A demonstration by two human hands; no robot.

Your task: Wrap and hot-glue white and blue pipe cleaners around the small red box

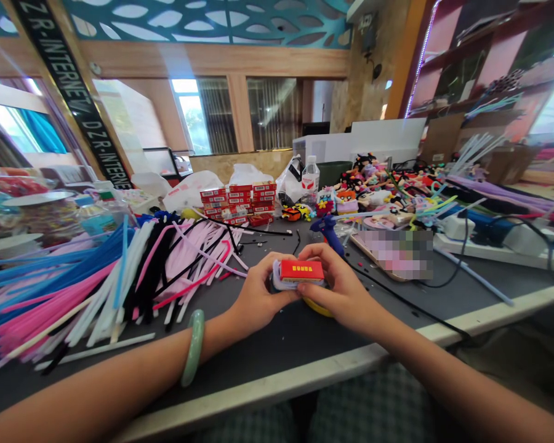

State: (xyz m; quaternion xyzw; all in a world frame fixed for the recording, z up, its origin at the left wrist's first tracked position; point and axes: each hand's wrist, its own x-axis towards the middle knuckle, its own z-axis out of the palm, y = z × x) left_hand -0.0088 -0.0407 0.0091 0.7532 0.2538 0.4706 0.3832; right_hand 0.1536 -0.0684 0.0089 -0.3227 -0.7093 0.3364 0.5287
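Above the front part of the table, both hands hold a small red box (301,269) with yellow lettering on top. A pale lilac-blue fuzzy pipe cleaner (282,284) bends around its left end and lower front side. My left hand (263,286) grips the left end, fingers behind and thumb in front. The right end is in my right hand (335,283), its thumb pressed on the front and its fingers curled behind. Partly hidden under my right hand is a yellow curved object (317,307) whose kind I cannot make out.
Bundles of coloured pipe cleaners (138,271) cover the left side. Stacked red boxes (240,200) stand at the back. A blue glue gun (327,234), a phone (360,246), a power strip (498,249) with cables and a heap of small dolls (373,184) lie to the right.
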